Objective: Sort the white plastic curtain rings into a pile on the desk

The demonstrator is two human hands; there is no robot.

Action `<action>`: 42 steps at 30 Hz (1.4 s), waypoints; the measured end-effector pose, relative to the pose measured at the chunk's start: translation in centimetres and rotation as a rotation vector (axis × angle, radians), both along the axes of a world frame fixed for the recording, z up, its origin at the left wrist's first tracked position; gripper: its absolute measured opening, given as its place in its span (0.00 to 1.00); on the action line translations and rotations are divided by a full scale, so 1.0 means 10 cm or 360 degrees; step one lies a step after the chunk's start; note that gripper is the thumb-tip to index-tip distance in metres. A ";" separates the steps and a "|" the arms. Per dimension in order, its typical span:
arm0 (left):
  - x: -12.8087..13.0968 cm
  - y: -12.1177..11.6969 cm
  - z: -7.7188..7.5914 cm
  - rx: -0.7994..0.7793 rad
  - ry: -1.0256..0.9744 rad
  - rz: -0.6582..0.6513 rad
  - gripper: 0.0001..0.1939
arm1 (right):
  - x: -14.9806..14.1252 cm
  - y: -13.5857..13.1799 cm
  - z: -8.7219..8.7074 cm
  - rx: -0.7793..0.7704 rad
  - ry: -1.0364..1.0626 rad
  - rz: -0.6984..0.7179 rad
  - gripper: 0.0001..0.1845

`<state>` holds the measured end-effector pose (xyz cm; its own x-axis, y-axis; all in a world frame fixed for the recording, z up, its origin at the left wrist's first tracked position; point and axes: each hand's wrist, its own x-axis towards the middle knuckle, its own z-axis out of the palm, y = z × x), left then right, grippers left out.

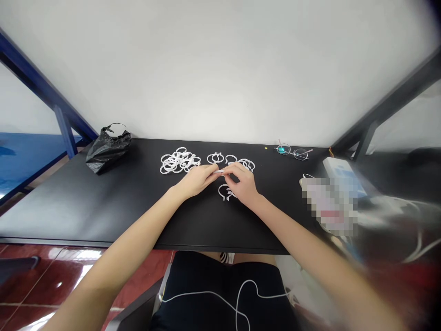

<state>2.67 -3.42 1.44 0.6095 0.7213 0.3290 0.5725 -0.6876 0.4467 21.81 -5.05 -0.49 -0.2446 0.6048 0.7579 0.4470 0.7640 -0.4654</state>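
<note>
Left hand [196, 180] and right hand [244, 184] both pinching a white plastic ring [218, 171] tight in their fingers, right by a loose heap of rings [179, 161] on the black table [138, 207].

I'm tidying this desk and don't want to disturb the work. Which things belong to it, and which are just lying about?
Part of the work:
left hand
right hand
white plastic piece, pinched between them
white plastic rings

Just lying about:
black plastic bag
eyeglasses
white box
</note>
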 end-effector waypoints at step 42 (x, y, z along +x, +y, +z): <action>0.04 -0.04 0.04 -0.0122 -0.0447 0.0091 0.14 | -0.06 -0.06 -0.02 -0.0768 0.0486 0.0374 0.10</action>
